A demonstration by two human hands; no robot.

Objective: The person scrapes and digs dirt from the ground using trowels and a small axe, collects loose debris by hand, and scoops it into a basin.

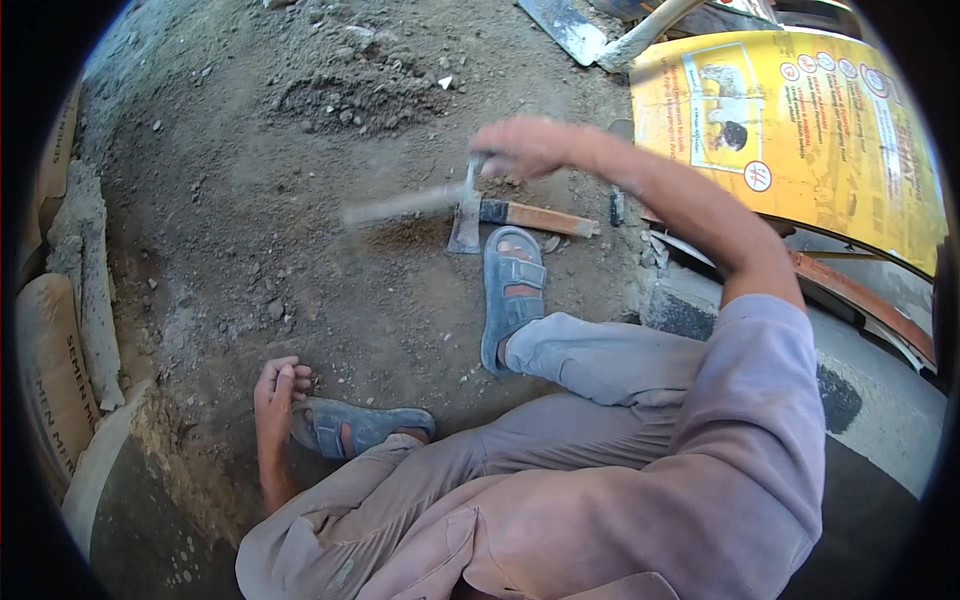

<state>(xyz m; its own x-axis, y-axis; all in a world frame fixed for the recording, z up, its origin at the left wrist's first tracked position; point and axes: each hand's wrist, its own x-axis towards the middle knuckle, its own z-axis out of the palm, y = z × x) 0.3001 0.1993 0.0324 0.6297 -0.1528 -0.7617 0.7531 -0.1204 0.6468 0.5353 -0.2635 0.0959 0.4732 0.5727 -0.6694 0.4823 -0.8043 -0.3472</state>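
From my distant seat I saw the right hand [525, 148] clamped on a metal tool [464, 234] — just ahead of the right sandal [512, 290], beside a wooden handle [548, 218] on the dirt [210, 260]. The left hand [276, 388] curled by the left sandal [378, 426] — whether around anything, I couldn't tell.

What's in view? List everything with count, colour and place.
Blade: 1, grey, upper centre
Handle: 1, orange-brown and black, right of blade
Blurred strip: 1, grey, left of blade
Soil: 1, grey-brown, centre
Hoe or shovel: 1, grey, top
Sign: 1, mostly yellow, upper right
Bar: 1, reddish, below sign
Sacks: at least 2, brown, left edge
Slab: 1, grey, beside sacks
Sandals: 2, blue-grey, around centre
Trousers: 1, grey-beige, bottom centre
Shirt: 1, pale mauve, lower right
Left hand: 1, bare, by left sandal
Right hand: 1, blurred, at blade's top
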